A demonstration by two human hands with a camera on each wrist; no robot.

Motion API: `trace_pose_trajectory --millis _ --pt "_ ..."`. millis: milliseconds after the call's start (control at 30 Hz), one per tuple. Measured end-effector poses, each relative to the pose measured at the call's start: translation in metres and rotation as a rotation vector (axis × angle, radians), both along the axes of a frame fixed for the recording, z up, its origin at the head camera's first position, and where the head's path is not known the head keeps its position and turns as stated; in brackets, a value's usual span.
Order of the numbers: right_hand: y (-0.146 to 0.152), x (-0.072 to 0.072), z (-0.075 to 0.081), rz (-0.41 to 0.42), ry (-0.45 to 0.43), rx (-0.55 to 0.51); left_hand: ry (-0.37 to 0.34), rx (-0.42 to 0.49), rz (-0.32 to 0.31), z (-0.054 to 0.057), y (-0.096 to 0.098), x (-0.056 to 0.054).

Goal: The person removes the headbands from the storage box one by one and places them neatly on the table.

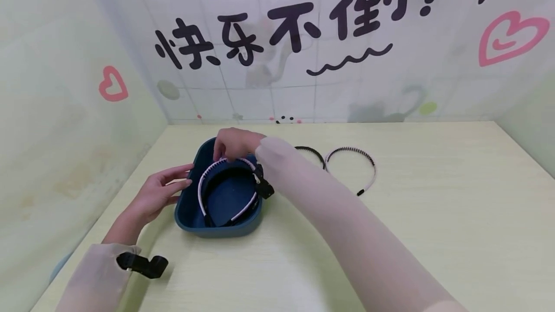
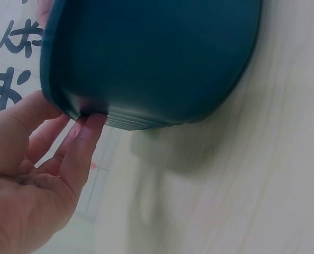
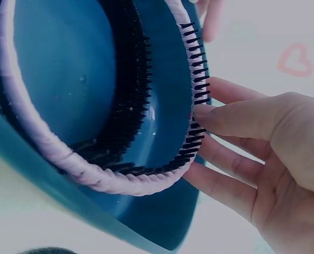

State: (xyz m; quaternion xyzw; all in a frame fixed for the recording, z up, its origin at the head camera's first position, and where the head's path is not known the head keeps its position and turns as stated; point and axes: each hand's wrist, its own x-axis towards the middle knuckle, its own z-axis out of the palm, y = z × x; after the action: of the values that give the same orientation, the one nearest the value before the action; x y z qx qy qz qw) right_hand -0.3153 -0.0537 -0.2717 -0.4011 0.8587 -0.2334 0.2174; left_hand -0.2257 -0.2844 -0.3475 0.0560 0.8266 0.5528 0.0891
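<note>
My right hand (image 1: 234, 143) pinches the toothed arch of a pale pink headband (image 3: 101, 177) between thumb and fingers. This headband lies inside a dark blue bin (image 1: 221, 231), its ends down toward the near wall. Under it in the bin sits a black toothed headband (image 3: 127, 95). My left hand (image 1: 153, 195) reaches the bin's left side with fairly straight fingers; its fingertips (image 2: 90, 124) touch the outside of the wall near the rim. Both wrists carry black cameras.
On the wooden table (image 1: 416, 235), right of the bin, lie a black headband (image 1: 311, 149) and another pink headband (image 1: 374, 170), partly behind my right sleeve. A lettered white backdrop (image 1: 282, 95) rises at the table's back, with a side panel at the left.
</note>
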Motion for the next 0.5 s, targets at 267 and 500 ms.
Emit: trace_pose_trajectory --millis 267,500 --pt "0.006 0.003 0.014 0.017 0.030 -0.006 0.001 0.008 0.003 0.000 0.000 -0.001" --pt "0.010 0.004 0.023 0.018 0.057 -0.003 0.002 0.021 -0.004 -0.001 0.001 -0.002"
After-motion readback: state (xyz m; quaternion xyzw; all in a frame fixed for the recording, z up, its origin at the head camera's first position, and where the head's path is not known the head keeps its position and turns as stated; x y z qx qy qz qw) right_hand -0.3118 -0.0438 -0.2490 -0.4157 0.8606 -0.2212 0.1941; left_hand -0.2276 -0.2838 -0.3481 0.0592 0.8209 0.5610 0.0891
